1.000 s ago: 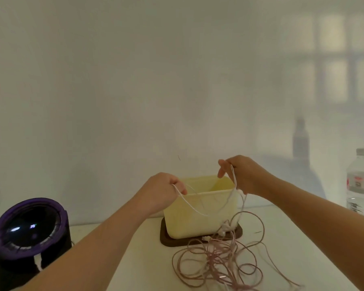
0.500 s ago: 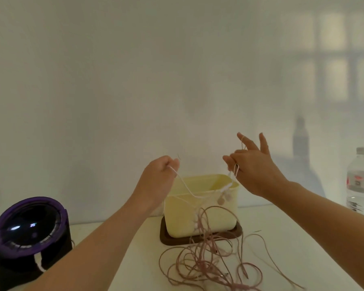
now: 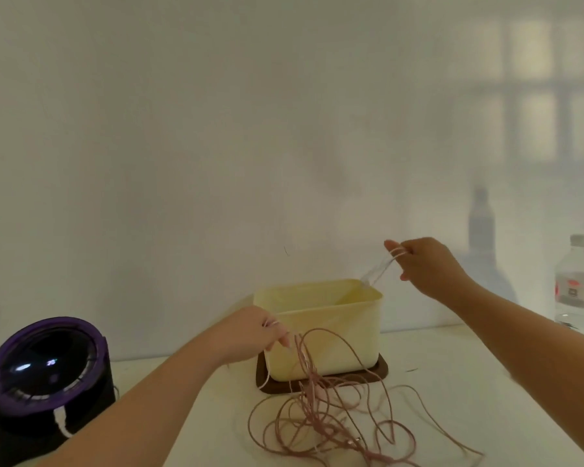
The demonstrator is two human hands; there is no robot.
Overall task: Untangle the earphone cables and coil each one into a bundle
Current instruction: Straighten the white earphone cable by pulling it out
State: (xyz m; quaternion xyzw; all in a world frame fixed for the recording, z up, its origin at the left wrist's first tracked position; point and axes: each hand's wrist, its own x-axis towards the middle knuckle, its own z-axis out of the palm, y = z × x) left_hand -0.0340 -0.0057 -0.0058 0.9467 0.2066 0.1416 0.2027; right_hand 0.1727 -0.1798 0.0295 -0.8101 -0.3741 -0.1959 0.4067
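Earphone cables (image 3: 321, 423): pink, one loose tangle on the tabletop (image 3: 469, 382) in front of the yellow tub (image 3: 334, 338); no coiled bundle visible.
Left hand (image 3: 253, 335): fingers curled round several pink strands, just before the tub.
Right hand (image 3: 425, 264): raised, pinching pale strands (image 3: 380, 269), blurred, slanting down toward the tub's rim.
Status, judged: untangling at an early stage; separation and all coiling remain.

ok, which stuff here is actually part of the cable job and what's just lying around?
Job: pink cable tangle, gripped by the left hand; white cable, pinched by the right hand.
Lying about: yellow tub on its brown tray (role unclear), purple-rimmed black device, water bottle.
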